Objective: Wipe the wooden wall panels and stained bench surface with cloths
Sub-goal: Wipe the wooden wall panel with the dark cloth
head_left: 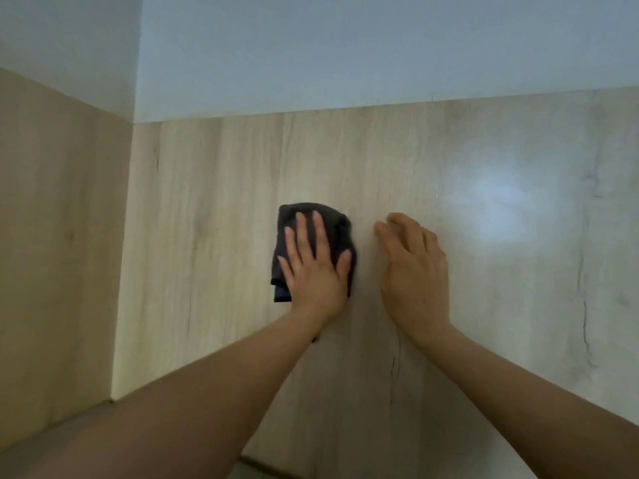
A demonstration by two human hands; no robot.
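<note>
Front wall panel (214,209) — pale wood grain, vertical dark streaks, seen filling the middle and right of the view. A soft bright glare patch (491,205) is noted on it toward 3 o'clock from centre. Side wall panel (58,236) of the same wood is met at an inside corner at 9 o'clock. Painted wall (345,46), grey-blue, is seen above both panels, from 10 to 2 o'clock.

Two bare forearms are seen reaching in from 5 and 7 o'clock toward the front panel.

Right hand (413,271) — placed just right of centre, fingers loosely bent and kept together, tips pointed toward 11 o'clock; nothing is held. Whether the fingertips touch the panel cannot be told. It is set just beside the cloth, apart from it.

Left hand (313,267) — laid flat at centre, fingers straight and spread, thumb out toward 3 o'clock, pressed on the cloth against the front panel.

Cloth (304,210) — dark, folded, flattened under the left hand on the front panel; its edges are seen past the fingertips at 12 o'clock and a corner is left hanging at 7 o'clock of the hand.
</note>
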